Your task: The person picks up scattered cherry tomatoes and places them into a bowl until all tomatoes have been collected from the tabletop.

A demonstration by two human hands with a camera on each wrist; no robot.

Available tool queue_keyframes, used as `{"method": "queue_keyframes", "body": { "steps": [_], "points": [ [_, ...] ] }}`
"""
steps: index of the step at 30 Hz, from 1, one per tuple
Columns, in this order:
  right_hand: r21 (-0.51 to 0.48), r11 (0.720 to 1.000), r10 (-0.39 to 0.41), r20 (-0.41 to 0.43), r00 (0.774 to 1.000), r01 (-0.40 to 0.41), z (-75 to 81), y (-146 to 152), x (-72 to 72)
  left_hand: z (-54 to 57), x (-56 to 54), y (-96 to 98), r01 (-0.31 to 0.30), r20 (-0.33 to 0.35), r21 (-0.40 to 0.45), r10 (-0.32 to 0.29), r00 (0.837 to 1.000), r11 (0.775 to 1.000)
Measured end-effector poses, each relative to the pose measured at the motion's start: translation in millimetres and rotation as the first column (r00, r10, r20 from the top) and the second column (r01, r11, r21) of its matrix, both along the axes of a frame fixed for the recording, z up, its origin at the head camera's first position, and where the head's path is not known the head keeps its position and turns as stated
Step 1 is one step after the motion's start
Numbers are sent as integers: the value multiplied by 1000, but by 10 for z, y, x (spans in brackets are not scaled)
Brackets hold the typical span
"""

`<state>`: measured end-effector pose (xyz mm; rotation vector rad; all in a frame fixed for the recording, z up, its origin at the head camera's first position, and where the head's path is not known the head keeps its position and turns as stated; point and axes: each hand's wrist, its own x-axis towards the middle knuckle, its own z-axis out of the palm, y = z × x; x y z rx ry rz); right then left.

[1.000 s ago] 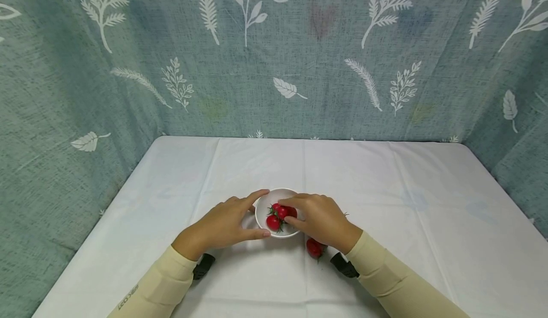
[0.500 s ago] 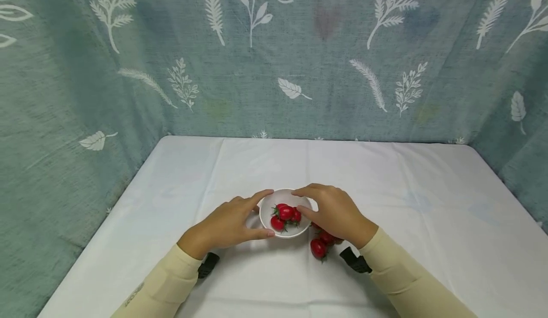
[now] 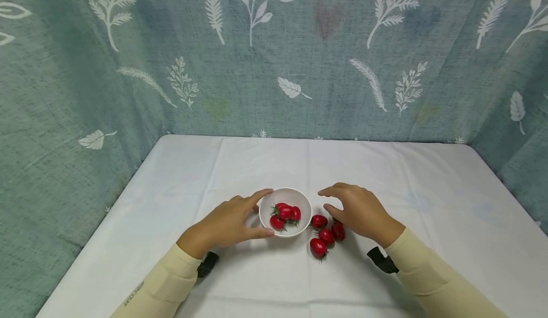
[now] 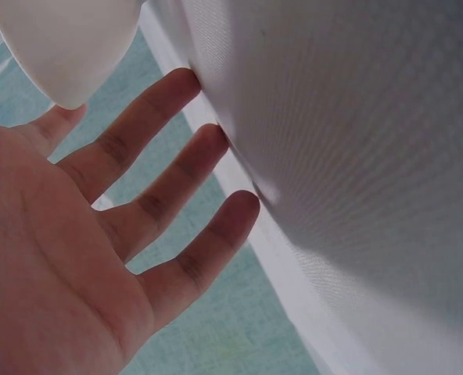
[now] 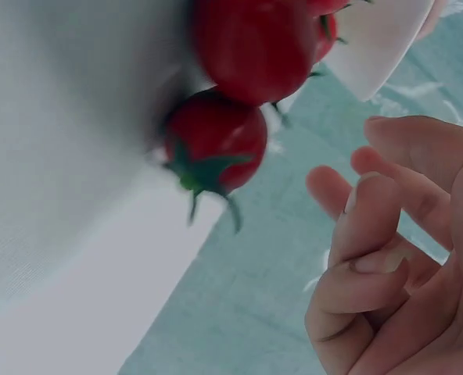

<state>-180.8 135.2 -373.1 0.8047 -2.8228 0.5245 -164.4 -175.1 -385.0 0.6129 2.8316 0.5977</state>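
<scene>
Tomatoes: four loose cherry tomatoes (image 3: 326, 236) sit in a tight clump on the white tablecloth (image 3: 428, 223), at about 4 o'clock from the bowl and just beside its rim. Three more cherry tomatoes in the bowl (image 3: 285, 214).

Handling: my guess is these are light, smooth-skinned and a bit slick, plus round, so they'll roll off if nudged. Soft enough to bruise or split under a hard squeeze. I'd say pinch one gently across the round body with thumb and a fingertip or two; the green calyx (image 5: 204, 173) looks too flimsy to lift by.

Bowl: small white bowl (image 3: 299, 195), probably ceramic or hard plastic, can't tell which. Shallow, mostly unfilled, the three tomatoes bunched toward its near side.

Left hand: left hand (image 3: 229, 223) sits at 9 o'clock of the bowl, index finger along the far rim and thumb at the near rim, fingers straight; the left wrist view shows the palm spread and nothing held.

Right hand: right hand (image 3: 357, 211) hovers at 3 o'clock of the loose clump, fingers loosely curled and empty, not touching any tomato as far as I can see.
</scene>
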Motion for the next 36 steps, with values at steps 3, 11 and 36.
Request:
{"method": "queue_keyframes", "body": {
  "steps": [3,11,36],
  "points": [
    [21,1000,-18,28,999,17,-11,70,16,2,1,0,1,-5,-2,-1,1000,1000],
    [108,994,-17,31,999,13,-36,246,81,5,-3,4,0,-8,-9,0,1000,1000],
    [197,980,17,53,998,-27,-161,349,149,-8,2,-4,4,-10,2,-4,1000,1000]
  ]
}}
